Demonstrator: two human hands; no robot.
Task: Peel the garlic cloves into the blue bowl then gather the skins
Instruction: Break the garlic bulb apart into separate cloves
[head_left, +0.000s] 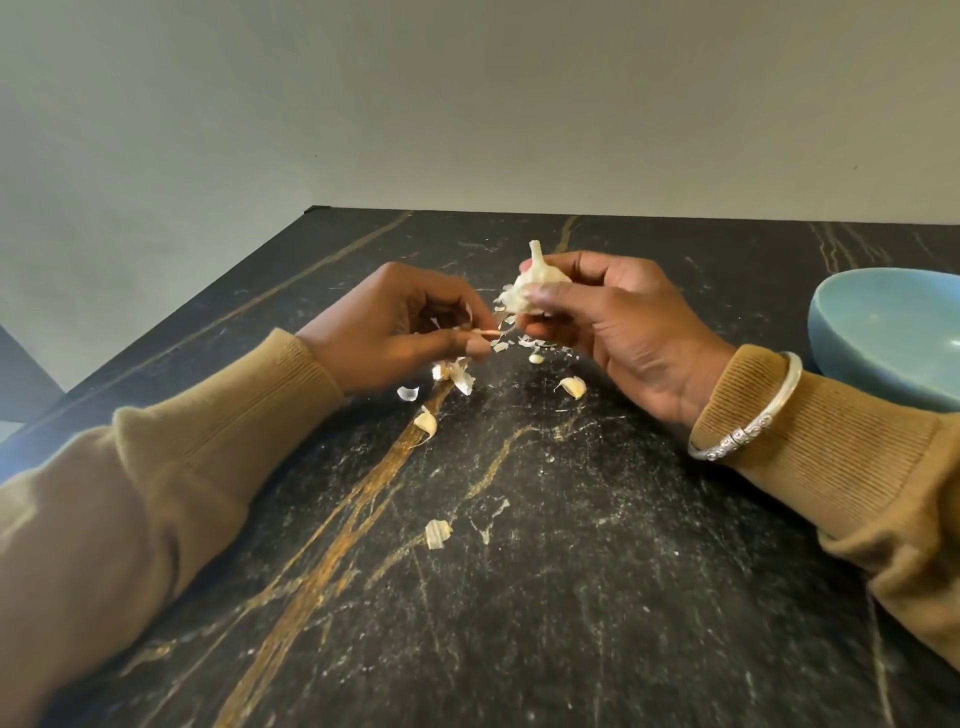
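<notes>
Garlic bulb (537, 280) is held above the desk (571, 597) in the right hand (618, 327), fingers (550, 300) curled round it, stem tip up. Left hand (400, 322) is closed to a narrow pinch, thumb and forefinger on a thin strip of skin (493, 332) at the bulb's lower edge. Whether the strip is attached to the bulb cannot be told; that area is blurred.

Blue bowl (852, 364) sits on the desk well to the right, cut by the frame edge, just beside the right sleeve (831, 441). Nothing is seen in the visible part of its interior. Loose skins (460, 379) and a few clove-like pieces (573, 386) are scattered on the desk under and in front of the hands.

Risks, as judged:
- Thin dry skin is likely to tear short under a sharp pull, so more fragments are shed.
- Light flakes are easily scattered by arm or sleeve movement, so gathering gets harder.
- Cloves freed over the desk could be dropped there, not in the bowl, since the work is done well away from it.
- The bowl could be nudged by the right sleeve if the forearm is swung outward.

Writing: none readable. A silver bracelet (748, 431) carries an engraved pattern only; no brand or label is visible.
</notes>
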